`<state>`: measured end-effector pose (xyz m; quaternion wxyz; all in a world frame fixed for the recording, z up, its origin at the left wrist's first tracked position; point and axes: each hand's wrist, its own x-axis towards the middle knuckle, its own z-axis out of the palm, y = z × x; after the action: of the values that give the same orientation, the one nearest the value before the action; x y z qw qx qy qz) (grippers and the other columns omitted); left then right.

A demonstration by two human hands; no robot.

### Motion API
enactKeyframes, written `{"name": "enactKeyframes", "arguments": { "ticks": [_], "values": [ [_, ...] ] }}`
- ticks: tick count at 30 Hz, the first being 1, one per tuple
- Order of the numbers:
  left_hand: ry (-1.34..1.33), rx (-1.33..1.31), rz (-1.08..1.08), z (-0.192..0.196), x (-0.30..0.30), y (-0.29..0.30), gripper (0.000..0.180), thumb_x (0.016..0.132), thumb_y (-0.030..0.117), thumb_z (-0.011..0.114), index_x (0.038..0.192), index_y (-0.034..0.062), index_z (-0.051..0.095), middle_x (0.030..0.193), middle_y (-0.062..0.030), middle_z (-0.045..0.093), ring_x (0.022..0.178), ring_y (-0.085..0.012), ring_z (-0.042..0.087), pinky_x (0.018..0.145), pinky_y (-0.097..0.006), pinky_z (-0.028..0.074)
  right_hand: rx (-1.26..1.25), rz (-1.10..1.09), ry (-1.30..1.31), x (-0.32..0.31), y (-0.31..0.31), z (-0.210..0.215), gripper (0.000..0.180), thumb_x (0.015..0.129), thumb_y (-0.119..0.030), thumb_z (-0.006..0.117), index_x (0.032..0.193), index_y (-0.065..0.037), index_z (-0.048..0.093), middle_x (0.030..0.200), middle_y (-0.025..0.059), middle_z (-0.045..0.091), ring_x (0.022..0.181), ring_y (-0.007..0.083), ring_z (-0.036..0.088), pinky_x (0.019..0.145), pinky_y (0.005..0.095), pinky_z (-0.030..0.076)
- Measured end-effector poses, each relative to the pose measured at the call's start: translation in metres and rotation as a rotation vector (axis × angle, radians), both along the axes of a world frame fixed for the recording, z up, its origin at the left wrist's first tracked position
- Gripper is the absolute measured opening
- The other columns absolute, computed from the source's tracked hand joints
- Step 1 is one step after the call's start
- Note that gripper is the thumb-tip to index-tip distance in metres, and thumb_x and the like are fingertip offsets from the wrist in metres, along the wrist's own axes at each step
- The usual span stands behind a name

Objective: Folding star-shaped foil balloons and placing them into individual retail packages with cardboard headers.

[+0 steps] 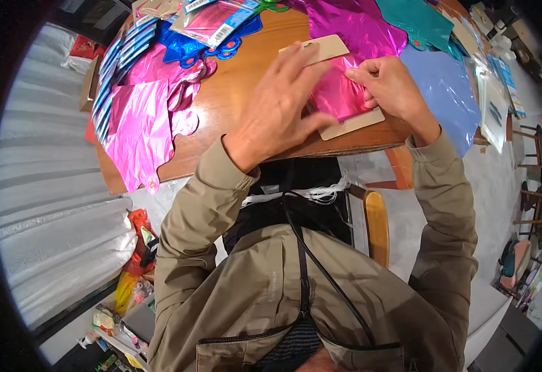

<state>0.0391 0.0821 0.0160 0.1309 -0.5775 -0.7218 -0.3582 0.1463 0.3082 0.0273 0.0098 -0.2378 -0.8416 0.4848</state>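
A folded pink foil sheet [340, 93], which looks like a flat foil balloon, lies on a beige card [353, 125] near the table's front edge. The card shows beyond the foil at its far and near ends. My left hand [280, 99] is over the card's left side, fingers spread, blurred at the tips; whether it touches the card I cannot tell. At the foil's right edge, my right hand [390, 87] is closed, thumb and fingers pinching the foil there.
Flat pink foil balloons [139, 124] and a stack of blue-edged packets [104, 93] lie at left. Blue foil [181, 46] sits behind them. Magenta [358, 28], teal [416, 25] and pale blue foil [441, 93] spread at far right. A wooden chair [376, 226] stands below the table [233, 93].
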Motion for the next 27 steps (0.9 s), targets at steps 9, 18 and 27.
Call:
{"name": "enactKeyframes", "arguments": {
  "ticks": [9, 18, 27],
  "values": [
    [-0.002, -0.123, 0.019, -0.015, 0.018, 0.013, 0.08, 0.082, 0.027, 0.088, 0.151, 0.0049, 0.055, 0.162, -0.0242, 0.048, 0.148, -0.0517, 0.046, 0.125, -0.052, 0.041, -0.228, 0.007, 0.11, 0.007, 0.009, -0.003, 0.032, 0.105, -0.028, 0.075, 0.085, -0.004, 0.07, 0.065, 0.0013, 0.062, 0.054, 0.0106, 0.063, 0.052, 0.0195, 0.046],
    [0.064, -0.189, 0.059, -0.013, 0.022, 0.017, 0.075, 0.084, 0.018, 0.081, 0.153, 0.0044, 0.054, 0.163, -0.0266, 0.045, 0.143, -0.0516, 0.051, 0.119, -0.053, 0.047, -0.331, 0.004, 0.114, 0.006, 0.014, -0.002, 0.032, 0.104, -0.028, 0.076, 0.084, -0.003, 0.071, 0.066, 0.0025, 0.061, 0.055, 0.0117, 0.063, 0.053, 0.0203, 0.052],
    [-0.054, -0.102, 0.005, -0.012, 0.018, 0.015, 0.079, 0.085, 0.013, 0.075, 0.157, 0.0034, 0.045, 0.16, -0.0331, 0.043, 0.133, -0.0564, 0.055, 0.109, -0.057, 0.051, -0.481, 0.004, 0.157, 0.001, 0.032, -0.002, 0.029, 0.103, -0.028, 0.078, 0.089, -0.003, 0.073, 0.068, 0.0013, 0.062, 0.057, 0.0099, 0.062, 0.056, 0.0188, 0.055]
  ]
}}
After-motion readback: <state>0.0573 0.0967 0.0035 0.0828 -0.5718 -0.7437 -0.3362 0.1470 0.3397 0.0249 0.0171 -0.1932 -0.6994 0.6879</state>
